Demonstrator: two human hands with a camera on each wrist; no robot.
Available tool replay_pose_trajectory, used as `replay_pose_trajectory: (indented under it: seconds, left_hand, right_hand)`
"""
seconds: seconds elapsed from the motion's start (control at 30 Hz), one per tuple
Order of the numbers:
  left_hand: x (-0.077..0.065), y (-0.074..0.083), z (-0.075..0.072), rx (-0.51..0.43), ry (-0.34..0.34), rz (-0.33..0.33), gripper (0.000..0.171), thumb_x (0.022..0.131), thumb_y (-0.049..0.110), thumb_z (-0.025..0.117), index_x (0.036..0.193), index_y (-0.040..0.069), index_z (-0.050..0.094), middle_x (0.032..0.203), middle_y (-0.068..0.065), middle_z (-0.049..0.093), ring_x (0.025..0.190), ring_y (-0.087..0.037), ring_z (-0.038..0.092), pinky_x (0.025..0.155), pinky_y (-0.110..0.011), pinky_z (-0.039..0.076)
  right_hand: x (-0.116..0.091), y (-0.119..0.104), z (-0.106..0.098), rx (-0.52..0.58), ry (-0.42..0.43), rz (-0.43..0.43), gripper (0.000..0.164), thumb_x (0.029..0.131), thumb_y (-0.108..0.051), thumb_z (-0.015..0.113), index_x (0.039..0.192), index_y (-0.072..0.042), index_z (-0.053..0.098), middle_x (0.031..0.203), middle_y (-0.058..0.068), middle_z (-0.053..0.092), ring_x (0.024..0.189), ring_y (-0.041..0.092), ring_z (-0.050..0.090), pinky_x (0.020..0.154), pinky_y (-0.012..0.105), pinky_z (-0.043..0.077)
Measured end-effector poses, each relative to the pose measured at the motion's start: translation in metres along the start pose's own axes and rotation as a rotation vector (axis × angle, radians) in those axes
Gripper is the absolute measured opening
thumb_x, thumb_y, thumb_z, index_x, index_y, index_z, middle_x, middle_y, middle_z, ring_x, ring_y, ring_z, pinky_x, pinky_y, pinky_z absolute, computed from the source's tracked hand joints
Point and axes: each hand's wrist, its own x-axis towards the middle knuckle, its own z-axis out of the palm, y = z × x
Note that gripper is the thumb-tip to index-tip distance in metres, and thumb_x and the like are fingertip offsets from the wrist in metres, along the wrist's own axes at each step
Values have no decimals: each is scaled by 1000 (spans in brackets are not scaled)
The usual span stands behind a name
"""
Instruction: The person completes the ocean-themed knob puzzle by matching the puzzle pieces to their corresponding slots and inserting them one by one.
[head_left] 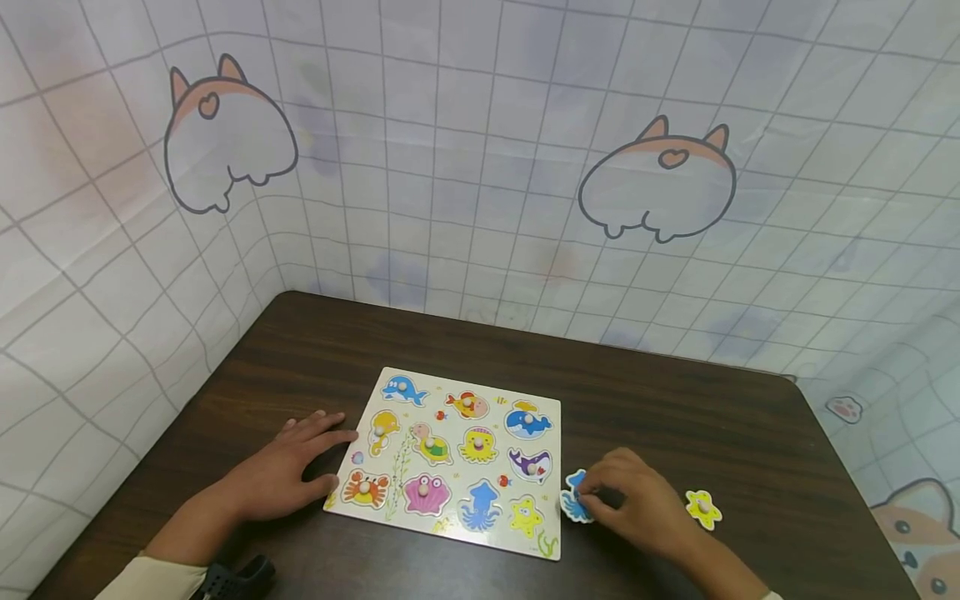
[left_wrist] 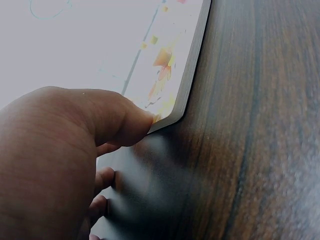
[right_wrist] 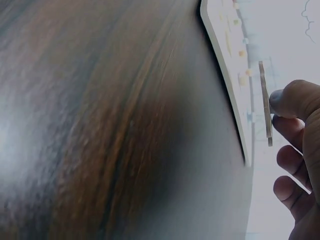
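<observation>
A wooden peg puzzle board [head_left: 457, 463] with sea animals lies on the table. My right hand [head_left: 630, 500] pinches a blue squid puzzle piece [head_left: 574, 507] just off the board's right edge. From the right wrist, this piece [right_wrist: 265, 102] appears edge-on, held above the table by thumb and finger. My left hand [head_left: 273, 475] rests at the board's left side, fingers spread. Its thumb [left_wrist: 132, 122] touches the near left corner. On the board, the squid slot [head_left: 480, 506] and the star slot [head_left: 527, 517] show printed pictures without knobs.
A yellow star piece [head_left: 703, 509] with a knob lies on the dark wood table [head_left: 637, 392], right of my right hand. Knobbed pieces such as the crab [head_left: 365, 489] and the pink shell [head_left: 427, 495] sit in the board. Patterned curtains [head_left: 465, 275] surround the table.
</observation>
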Motion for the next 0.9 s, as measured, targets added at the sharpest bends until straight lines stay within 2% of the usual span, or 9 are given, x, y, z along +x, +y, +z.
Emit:
replay_pose_trajectory:
  seconds: [0.4,0.67,0.9]
  left_hand:
    - [0,-2,2,-5,2,1,57,96,36,70,149,22,55,161,-14,37,149,-46,27,114,-74,15]
    - [0,-5,5,-3,8,-12,57,95,33,71,148,22,55,162,-12,37,150,-45,26,115,-72,14]
    - [0,-4,2,-9,3,-2,57,96,36,70,149,22,55,162,-13,37,149,-46,26,115,-73,15]
  right_hand:
    - [13,-11,7,57,-2,-65,24,79,-11,89,90,-28,76,97,-21,67,95,6,57,79,33,57]
    - [21,-21,13,78,-31,-60,20,82,-14,87,91,-28,77,97,-21,67,94,5,56,78,30,56]
    - [27,-26,17,89,-24,-84,20,82,-14,87,92,-28,76,97,-21,67,96,6,57,80,31,56]
